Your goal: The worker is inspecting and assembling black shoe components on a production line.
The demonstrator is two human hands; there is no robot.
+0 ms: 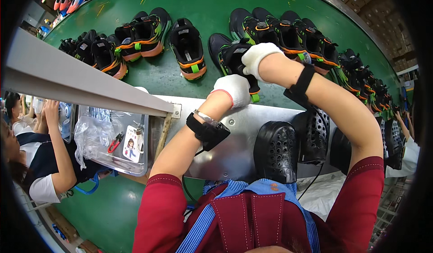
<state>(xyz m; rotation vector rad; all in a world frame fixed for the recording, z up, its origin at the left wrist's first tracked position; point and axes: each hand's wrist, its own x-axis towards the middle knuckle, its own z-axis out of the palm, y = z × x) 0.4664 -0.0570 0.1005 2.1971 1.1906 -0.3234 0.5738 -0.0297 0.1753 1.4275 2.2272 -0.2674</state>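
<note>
Both my hands wear white knit gloves and are closed on one black sneaker (220,49) with orange and green trim, at the near side of the green work surface (203,2). My left hand (237,90) grips it by the heel end, close to the green pull tab. Higher up, my right hand (261,59) has its fingers curled over the collar and tongue area. The gloves cover much of the shoe, so the exact finger placement is hidden. Just left of it stands a single matching sneaker (187,50), which neither hand touches.
More sneakers (288,34) line the surface on both sides. Black studded forms (276,151) stand by the metal ledge (216,160) before me. A grey beam (90,72) crosses at left, above a tray (122,166) with plastic bags and red-handled snips (116,142). A co-worker (56,163) sits at left.
</note>
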